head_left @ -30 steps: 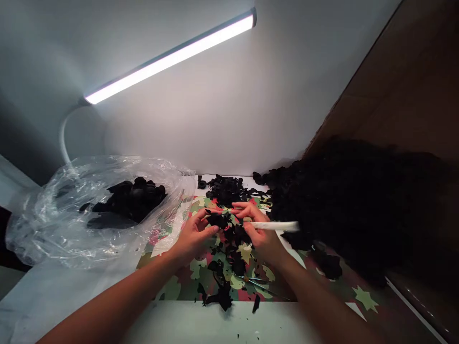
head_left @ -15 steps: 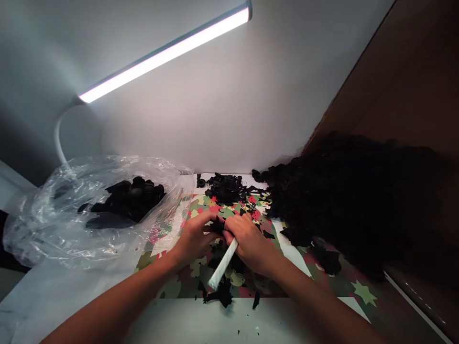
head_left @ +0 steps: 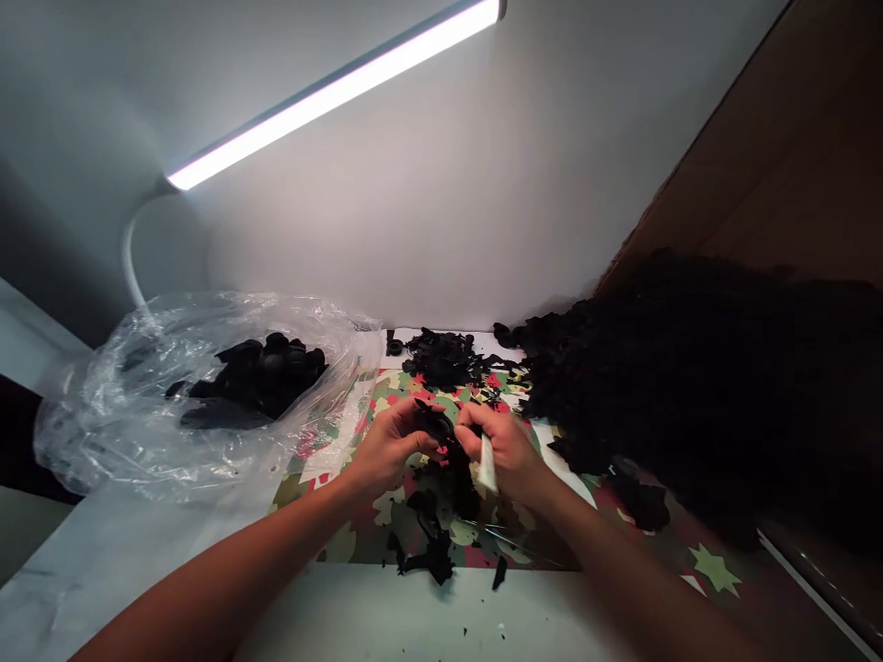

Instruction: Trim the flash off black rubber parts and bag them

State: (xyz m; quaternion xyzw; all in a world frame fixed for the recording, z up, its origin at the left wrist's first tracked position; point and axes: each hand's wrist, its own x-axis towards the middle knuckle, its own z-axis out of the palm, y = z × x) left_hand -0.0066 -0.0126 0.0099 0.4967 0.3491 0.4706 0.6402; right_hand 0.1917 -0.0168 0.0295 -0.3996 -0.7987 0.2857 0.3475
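Note:
My left hand (head_left: 386, 452) pinches a black rubbery piece (head_left: 436, 423) with a rounded, ring-like shape between thumb and fingers. Close on its right, my right hand (head_left: 509, 452) is closed around a tool with a whitish wrapped handle (head_left: 487, 467). The handle's end points toward me, and the tool's working tip is hidden or too small to make out by the black piece. Beneath both hands, black scraps (head_left: 431, 542) lie on a camouflage-patterned sheet (head_left: 345, 533).
A clear plastic bag (head_left: 89, 432) holding black rounded parts (head_left: 276, 368) lies at left. Trimmed black scraps (head_left: 445, 357) are heaped at the back. To the right, a large black pile (head_left: 662, 395) rests against cardboard (head_left: 793, 165). A bar lamp (head_left: 338, 97) shines above.
My right hand has drawn slightly away from my left, and the tool handle has swung to a steeper angle. More of the black piece shows. The whole view has shifted a little.

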